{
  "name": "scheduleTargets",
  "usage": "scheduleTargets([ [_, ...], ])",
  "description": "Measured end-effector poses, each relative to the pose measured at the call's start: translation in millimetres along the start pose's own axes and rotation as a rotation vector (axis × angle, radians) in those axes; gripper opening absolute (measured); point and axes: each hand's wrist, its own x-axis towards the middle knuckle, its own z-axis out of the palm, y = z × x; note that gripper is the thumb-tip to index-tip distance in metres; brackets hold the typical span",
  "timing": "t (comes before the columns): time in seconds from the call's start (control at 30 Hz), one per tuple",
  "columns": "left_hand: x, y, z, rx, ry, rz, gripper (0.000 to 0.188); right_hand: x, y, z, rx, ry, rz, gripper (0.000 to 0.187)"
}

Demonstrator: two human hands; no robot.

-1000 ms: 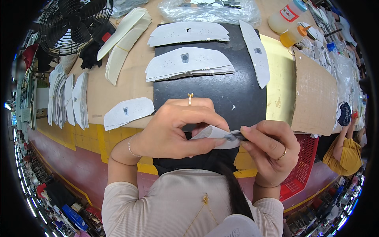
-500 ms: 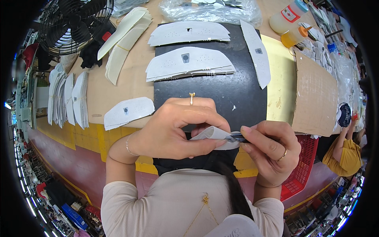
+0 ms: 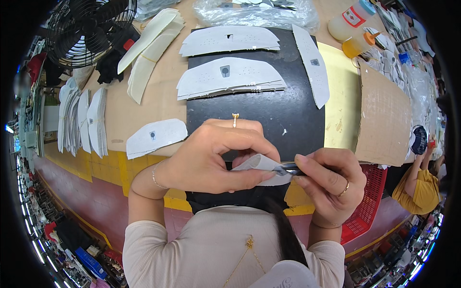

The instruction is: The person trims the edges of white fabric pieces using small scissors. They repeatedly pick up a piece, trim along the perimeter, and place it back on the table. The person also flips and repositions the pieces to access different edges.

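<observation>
Bent over between the thumb and fingers of my left hand [image 3: 211, 153] is a white fabric piece [image 3: 260, 164], its upper edge curled into a loop. My right hand [image 3: 333, 182] pinches a small dark, shiny item [image 3: 290, 169] at the right end of that piece. Whether this is a tool or a patch is hard to make out. Both hands are close together over the near edge of a black board [image 3: 269, 117]. Beyond them lie a stack of white curved pieces with a grey patch [image 3: 230, 76] and another white stack [image 3: 230, 40].
A single white piece [image 3: 156, 138] lies left of the board, with upright bundles [image 3: 97, 122] farther left. One more piece [image 3: 312, 65] rests along the board's right side. Beyond are a black fan [image 3: 91, 31], glue bottles [image 3: 351, 20], cardboard [image 3: 384, 115] and a red basket [image 3: 367, 204].
My right fingers have shifted very slightly, and the dark item between them now lies at a somewhat different angle against the white piece. My left hand has stayed nearly still.
</observation>
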Motion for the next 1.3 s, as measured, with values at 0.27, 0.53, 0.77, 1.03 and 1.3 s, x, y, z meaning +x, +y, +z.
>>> scheduleTargets([
  [0.27, 2, 0, -1, 0.015, -0.038, 0.005, 0.021, 3, 0, 0, -0.006, -0.019, -0.021, 0.037],
  [0.53, 3, 2, -3, 0.001, -0.064, -0.001, 0.020, 3, 3, 1, 0.021, -0.016, -0.063, 0.039],
  [0.77, 2, -8, -3, -0.142, -0.036, -0.060, 0.022, -5, 31, 15, 0.612, 0.229, 0.285, 0.042],
  [1.03, 2, -2, 3, -0.281, 0.071, -0.192, 0.037, 4, 34, 9, 0.526, -0.094, 0.173, 0.029],
  [1.3, -3, -13, 5, -0.268, 0.152, -0.050, 0.036, -19, 55, 27, 0.867, -0.183, 0.592, 0.019],
])
